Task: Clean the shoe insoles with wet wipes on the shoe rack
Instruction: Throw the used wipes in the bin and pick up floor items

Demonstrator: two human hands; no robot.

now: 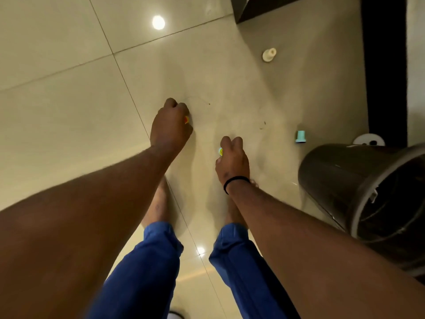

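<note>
A glossy beige tiled floor is being looked down on, and two small plastic pieces are lying on it: a cream one further off and a turquoise one nearer, well apart from each other. A dark round bin is lying tipped at the right, its open mouth being cut off by the picture's edge, and a white round thing is being half hidden just behind it. A dark block is being cut off at the top, and a black vertical strip is running down the right side. Two bare feet are being partly covered by the forearms, above two blue trouser legs. The left hand is being held out with its fingers curled around a small orange and yellow thing, most of which is hidden. The right hand, with a black band on its wrist, is being held with fingers curled around a small round yellow and green thing; what either thing is cannot be told. Two bright light reflections are showing on the tiles. No insoles, wipes or shoe rack are being shown in this view, so their place cannot be told.
</note>
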